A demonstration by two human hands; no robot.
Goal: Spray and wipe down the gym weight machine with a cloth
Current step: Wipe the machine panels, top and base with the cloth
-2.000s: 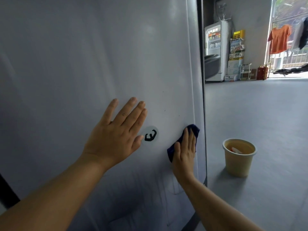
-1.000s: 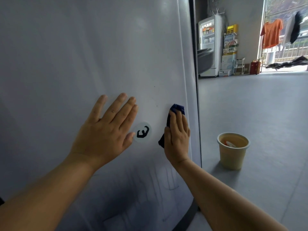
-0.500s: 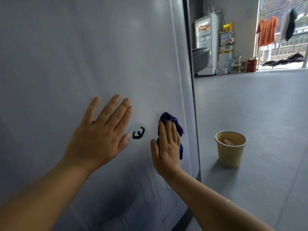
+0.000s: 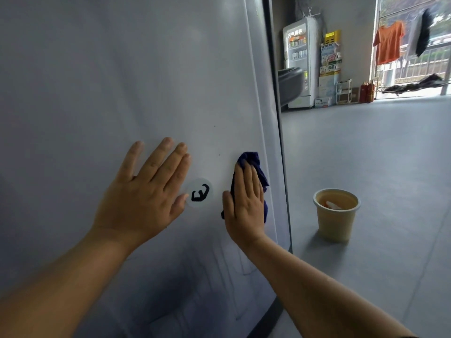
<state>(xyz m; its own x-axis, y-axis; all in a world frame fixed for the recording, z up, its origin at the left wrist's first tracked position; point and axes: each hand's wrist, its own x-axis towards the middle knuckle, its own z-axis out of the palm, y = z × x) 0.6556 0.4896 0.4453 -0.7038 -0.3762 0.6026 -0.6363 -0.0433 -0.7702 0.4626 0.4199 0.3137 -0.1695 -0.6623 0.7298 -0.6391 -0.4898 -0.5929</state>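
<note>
Hands flat, fingers spread: left hand [image 4: 144,191] braces machine panel [image 4: 122,81]; right hand [image 4: 245,206] presses cloth [image 4: 253,164], nearer panel's right edge w/ tall vertical axis.

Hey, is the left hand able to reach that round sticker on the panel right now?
Probably yes: the left hand lies flat on the panel, thumb tip touching the sticker, nothing between.

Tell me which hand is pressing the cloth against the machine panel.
The right hand: its flat fingers pin the dark blue cloth near the panel's edge. The left hand lies bare on the panel beside the round sticker.
</note>
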